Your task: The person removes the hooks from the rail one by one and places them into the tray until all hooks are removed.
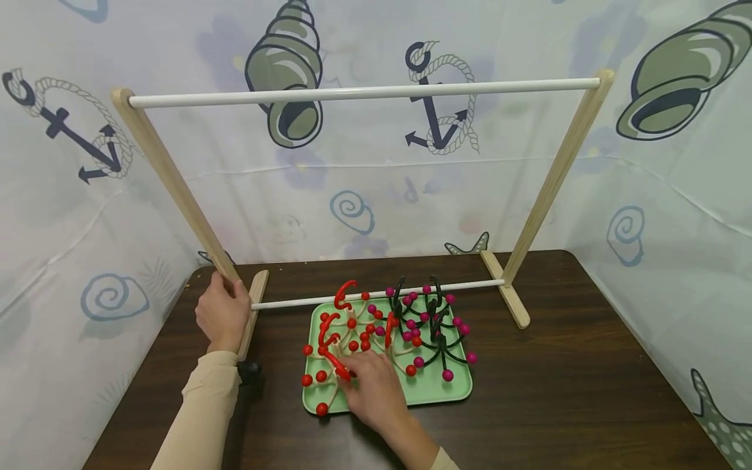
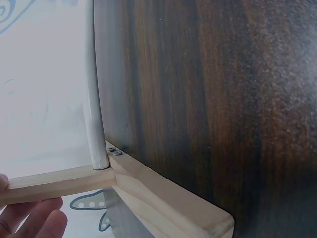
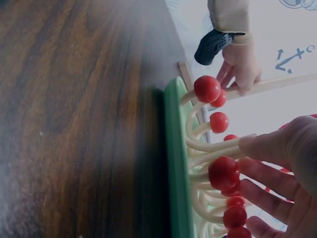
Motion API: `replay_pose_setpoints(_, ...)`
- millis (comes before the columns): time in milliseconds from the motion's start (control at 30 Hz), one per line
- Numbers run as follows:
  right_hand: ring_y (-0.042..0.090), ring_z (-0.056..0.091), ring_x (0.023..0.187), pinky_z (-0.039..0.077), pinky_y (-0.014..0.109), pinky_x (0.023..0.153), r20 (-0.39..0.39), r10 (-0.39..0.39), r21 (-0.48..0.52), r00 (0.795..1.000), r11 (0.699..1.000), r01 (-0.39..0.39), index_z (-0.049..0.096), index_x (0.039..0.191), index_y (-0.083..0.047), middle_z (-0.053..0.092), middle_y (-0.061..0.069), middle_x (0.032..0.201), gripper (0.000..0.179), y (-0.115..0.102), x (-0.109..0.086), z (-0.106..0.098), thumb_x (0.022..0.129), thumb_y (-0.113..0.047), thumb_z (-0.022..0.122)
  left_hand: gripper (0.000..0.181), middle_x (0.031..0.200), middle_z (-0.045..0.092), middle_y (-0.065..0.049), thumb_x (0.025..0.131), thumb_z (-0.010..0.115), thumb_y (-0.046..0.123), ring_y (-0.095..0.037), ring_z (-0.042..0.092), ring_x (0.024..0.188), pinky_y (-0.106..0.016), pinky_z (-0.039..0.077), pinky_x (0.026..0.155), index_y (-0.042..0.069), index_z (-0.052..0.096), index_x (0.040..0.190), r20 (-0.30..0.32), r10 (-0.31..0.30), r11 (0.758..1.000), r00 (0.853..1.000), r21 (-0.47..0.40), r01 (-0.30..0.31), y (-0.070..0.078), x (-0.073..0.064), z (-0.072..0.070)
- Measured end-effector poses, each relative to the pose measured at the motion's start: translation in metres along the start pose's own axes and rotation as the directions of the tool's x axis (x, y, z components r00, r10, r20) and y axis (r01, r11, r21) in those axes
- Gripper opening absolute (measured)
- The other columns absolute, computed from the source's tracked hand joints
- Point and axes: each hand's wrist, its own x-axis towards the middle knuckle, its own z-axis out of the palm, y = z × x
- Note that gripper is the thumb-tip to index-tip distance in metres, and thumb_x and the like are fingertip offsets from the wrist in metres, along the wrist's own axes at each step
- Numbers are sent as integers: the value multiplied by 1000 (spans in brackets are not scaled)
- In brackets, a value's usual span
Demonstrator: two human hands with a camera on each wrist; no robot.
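My left hand grips the left wooden post of a frame near its foot. In the left wrist view, thumb and fingers lie on opposite sides of that post. My right hand pinches a spidery piece with a red hook and cream, red-ball-tipped legs at its cream stem. Other red-hooked pieces lie beside it on a green tray. Black-hooked pieces with magenta balls fill the tray's right side. The right hand partly hides the held piece in the head view.
A white upper bar and a white lower bar join the left post to the right post. Wooden feet stand on the dark table. Behind hangs a sea-patterned cloth.
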Motion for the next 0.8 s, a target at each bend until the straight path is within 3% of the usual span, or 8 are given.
replay_pose_setpoints(267,17,61,112,45,43,95,106,46,34,993,998,-50,63,132,-18,67,-3,122,54,-11,-6,-26,81,-19,80,21,81,65,-22,92,61,22,-50,61,77,-61,40,62,1,59,97,12,-15,1000,1000,13,15,-2,2,-2)
replay_pose_setpoints(367,21,58,118,46,43,95,181,90,64,979,993,-103,59,137,-17,63,0,128,60,-17,-7,-44,81,-18,80,22,83,65,-22,93,61,22,-50,61,79,-62,40,63,1,59,98,24,-20,1000,1000,11,20,-2,3,-3)
replay_pose_setpoints(567,25,52,128,42,47,100,296,139,170,945,966,-196,55,140,-16,60,-1,134,55,-20,-9,-87,88,-5,69,21,86,65,-22,95,59,21,-48,61,80,-61,41,67,1,58,101,57,-5,1000,998,-10,5,-3,3,-7)
replay_pose_setpoints(667,21,58,120,46,42,97,272,103,276,957,944,-179,57,138,-14,64,-3,127,50,-15,-11,-106,91,0,65,20,90,65,-23,94,60,16,-45,61,81,-60,41,70,-1,59,105,76,28,999,997,-36,-25,-5,1,-9)
replay_pose_setpoints(800,8,67,96,53,31,82,161,86,398,983,906,-144,63,131,-13,70,-6,111,41,-3,-10,-131,92,2,63,30,100,65,-22,91,62,9,-42,62,90,-57,41,79,-1,58,118,72,53,992,996,-115,-44,-9,-3,-13)
